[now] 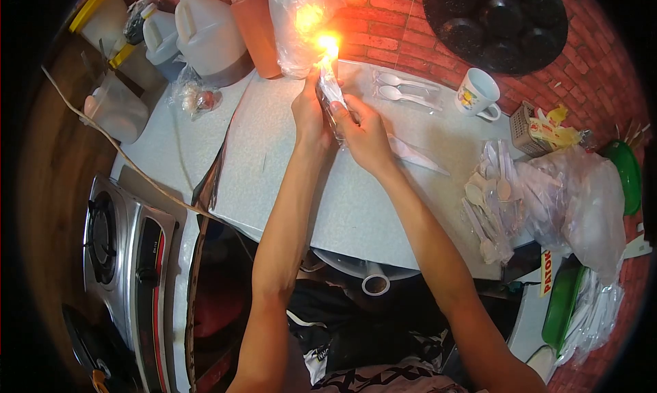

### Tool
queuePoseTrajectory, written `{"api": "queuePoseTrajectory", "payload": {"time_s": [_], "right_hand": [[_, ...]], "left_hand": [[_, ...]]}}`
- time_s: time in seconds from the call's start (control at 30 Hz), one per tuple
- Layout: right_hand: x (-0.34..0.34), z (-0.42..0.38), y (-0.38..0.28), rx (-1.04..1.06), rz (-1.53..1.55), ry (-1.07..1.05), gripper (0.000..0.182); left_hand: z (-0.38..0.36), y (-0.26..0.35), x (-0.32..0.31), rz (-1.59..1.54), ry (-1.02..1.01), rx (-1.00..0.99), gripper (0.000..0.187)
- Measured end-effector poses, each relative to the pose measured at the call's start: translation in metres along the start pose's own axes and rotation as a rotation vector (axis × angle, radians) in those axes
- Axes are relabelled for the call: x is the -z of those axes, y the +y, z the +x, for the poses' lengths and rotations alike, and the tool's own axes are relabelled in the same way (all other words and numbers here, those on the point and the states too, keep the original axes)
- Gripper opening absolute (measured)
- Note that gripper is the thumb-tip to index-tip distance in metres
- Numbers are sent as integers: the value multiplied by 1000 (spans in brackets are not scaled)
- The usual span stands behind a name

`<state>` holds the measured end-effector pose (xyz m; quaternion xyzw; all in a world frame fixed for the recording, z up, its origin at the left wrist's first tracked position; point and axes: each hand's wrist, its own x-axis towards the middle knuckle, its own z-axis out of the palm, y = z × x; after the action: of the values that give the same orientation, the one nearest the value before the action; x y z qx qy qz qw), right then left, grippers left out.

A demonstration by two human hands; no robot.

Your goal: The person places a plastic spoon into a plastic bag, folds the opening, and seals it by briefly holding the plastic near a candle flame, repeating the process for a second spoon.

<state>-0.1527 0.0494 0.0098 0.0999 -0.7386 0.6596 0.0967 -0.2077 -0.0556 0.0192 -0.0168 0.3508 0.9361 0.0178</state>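
Note:
Above the middle of the white table [253, 167], both hands are closed around a narrow clear plastic packet [331, 92] with something white inside. My left hand [312, 116] grips its left side, its fingers mostly hidden behind. On the right side, my right hand [364, 129] pinches the packet with the thumb on top. A bright orange flame [328, 46] burns at the packet's far end; glare hides its source. Close beyond stands a clear plastic bag [291, 40]. Wrapped white plastic spoons [404, 92] lie to the right, and another slim packet [419, 155] lies beside my right hand.
Jugs [209, 37] and an orange container [256, 33] stand back left. A gas stove [126, 256] is at left, with a cord [130, 160] crossing nearby. A mug [478, 94], small basket [527, 129] and spoon packets [493, 194] occupy the right.

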Motion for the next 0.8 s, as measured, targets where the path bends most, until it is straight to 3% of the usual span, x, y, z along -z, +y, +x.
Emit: {"api": "queuePoseTrajectory", "payload": {"time_s": [0.8], "right_hand": [[-3,2,2,49,3,29,37]], "left_hand": [[4,2,0,57,-19,34,43]]}}
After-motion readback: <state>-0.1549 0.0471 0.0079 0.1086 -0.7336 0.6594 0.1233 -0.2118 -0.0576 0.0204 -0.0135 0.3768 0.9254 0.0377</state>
